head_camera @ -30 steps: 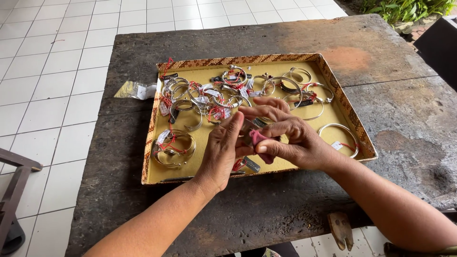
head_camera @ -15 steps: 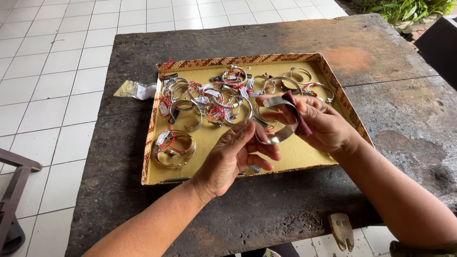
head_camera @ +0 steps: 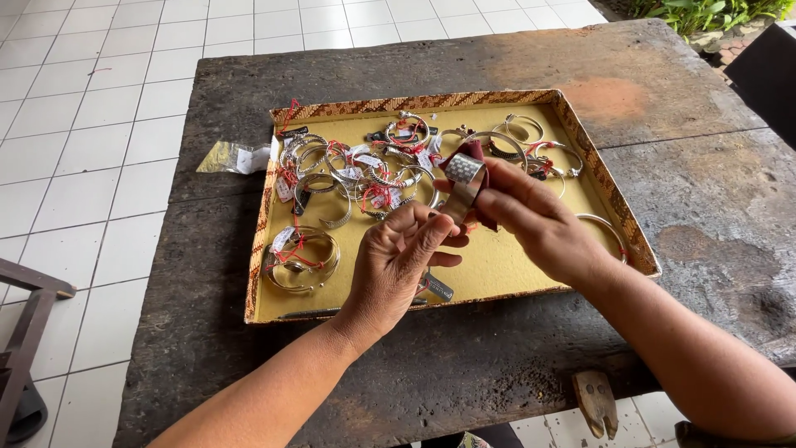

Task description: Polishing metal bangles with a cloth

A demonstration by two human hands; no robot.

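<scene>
Two hands, one cuff

Both hands grasp a wide silver textured cuff bracelet (head_camera: 464,178) above the shallow yellow-lined woven-edged tray (head_camera: 497,274): left hand (head_camera: 398,261) pinches its lower end, right hand (head_camera: 535,220) grips it with dark red cloth (head_camera: 481,158). Tagged silver bangles (head_camera: 365,170) lie just behind.

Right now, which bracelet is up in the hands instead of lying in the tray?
The wide patterned silver cuff, held with a dark red cloth.

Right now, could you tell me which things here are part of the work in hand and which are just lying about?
In hand:
wide silver cuff, held by both the left hand and the right hand
dark red cloth in the right hand

Lying about:
tagged silver bangles in the tray
small plastic bag on the table
</scene>
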